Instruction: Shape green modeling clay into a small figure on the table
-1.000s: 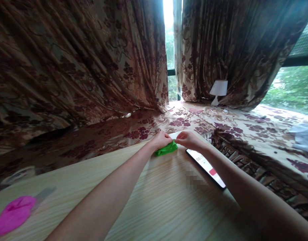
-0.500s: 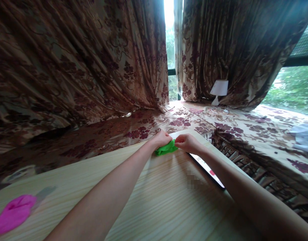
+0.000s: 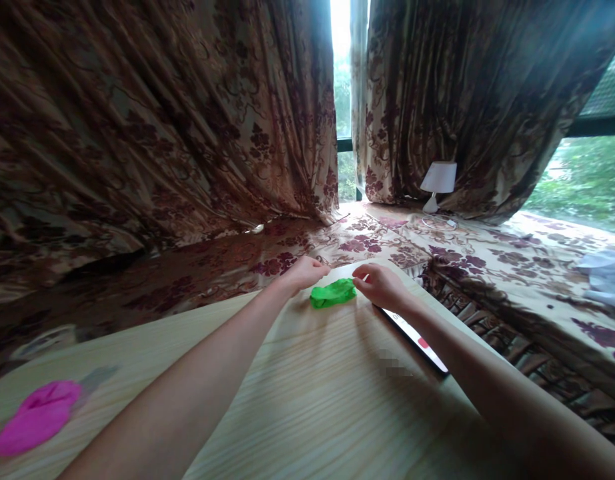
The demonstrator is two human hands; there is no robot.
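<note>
A soft, crumpled bright green piece (image 3: pixel 332 294) lies on the wooden table (image 3: pixel 287 387) near its far corner. I cannot tell its material. My left hand (image 3: pixel 307 272) is just beyond its left end, apart from it, with fingers stretched to the right and nothing seen in them. At the right end of the green piece is my right hand (image 3: pixel 380 283). Its thumb and forefinger are parted at the tips, close to the green edge or touching it. Under my right forearm lies a phone (image 3: pixel 412 340) with a lit screen, partly covered.
A soft pink piece (image 3: pixel 37 417) lies at the table's left front. Beyond the table stretches a ledge with flowered cloth (image 3: pixel 360 243), bearing a white lamp (image 3: pixel 438 178) and its cord. Pale fabric (image 3: pixel 607 273) lies at the far right. Patterned curtains (image 3: pixel 227 113) hang behind.
My left hand has let go of the green piece and moved left, away from it. My right fingers have parted at its right end. The green piece lies flatter and more uncovered.
</note>
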